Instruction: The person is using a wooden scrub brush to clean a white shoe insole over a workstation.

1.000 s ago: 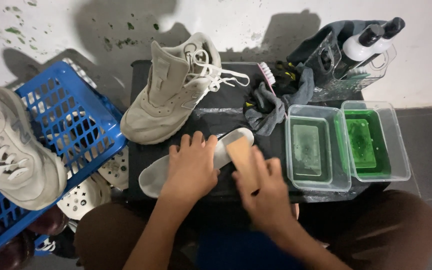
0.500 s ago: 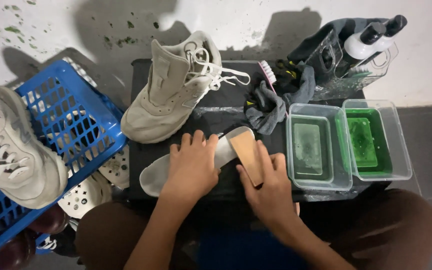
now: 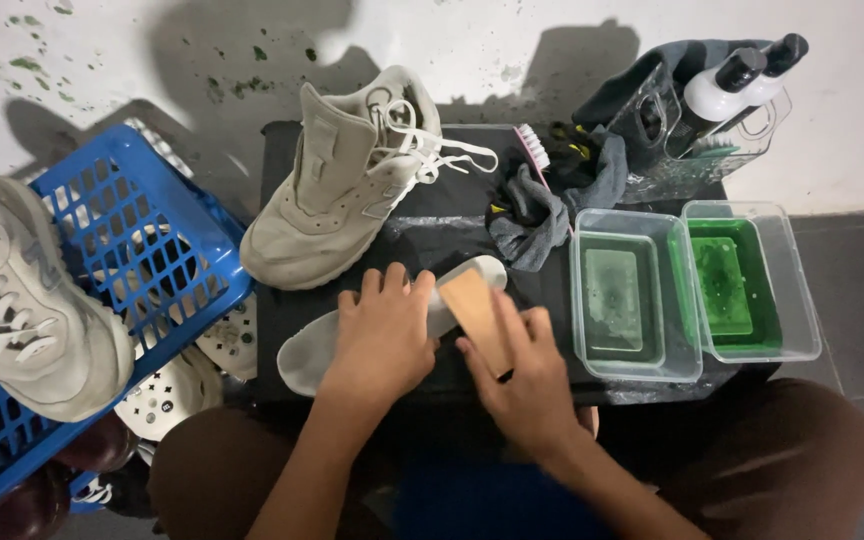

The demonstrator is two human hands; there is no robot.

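A pale grey shoe insole [image 3: 302, 352] lies on a small black table [image 3: 422, 235]. My left hand [image 3: 384, 335] presses flat on the insole's middle, fingers spread. My right hand [image 3: 524, 375] grips a wooden-backed brush [image 3: 470, 300] and holds it against the insole's right end. A beige high-top sneaker [image 3: 342, 185] with loose white laces lies on its side just behind my hands.
Two clear tubs, one of murky water [image 3: 617, 300] and one of green liquid [image 3: 737, 285], stand to the right. A grey cloth [image 3: 537, 215], a small brush [image 3: 530, 148] and a clear caddy with bottles [image 3: 722, 95] sit behind. A blue crate [image 3: 127, 250] with a second sneaker [image 3: 22, 300] stands left.
My right hand has slid the brush along the insole's right end, shifting slightly toward me and to the right. The left hand stays pressed on the insole.
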